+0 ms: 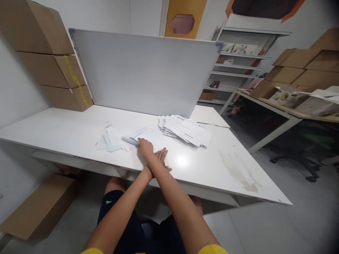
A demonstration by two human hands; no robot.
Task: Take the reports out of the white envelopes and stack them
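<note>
My forearms cross over the front of the white table [132,118], the right one on top. My right hand [145,146] reaches over to the left and pinches the edge of a curled sheet of paper [129,139], pale blue and white. Under my right wrist, my left hand [160,157] rests at the table with its fingers around a small pale object [166,161]; most of that object is hidden. Loose blue and white papers [112,139] lie spread to the left. Farther right is a thick pile of printed sheets [185,129].
A whiteboard [148,70] stands along the table's back. Cardboard boxes [66,72] are stacked at the left, and another box [39,204] is on the floor. To the right are a metal shelf [238,67], a second table [278,109] with boxes, and a wheeled chair base [299,164].
</note>
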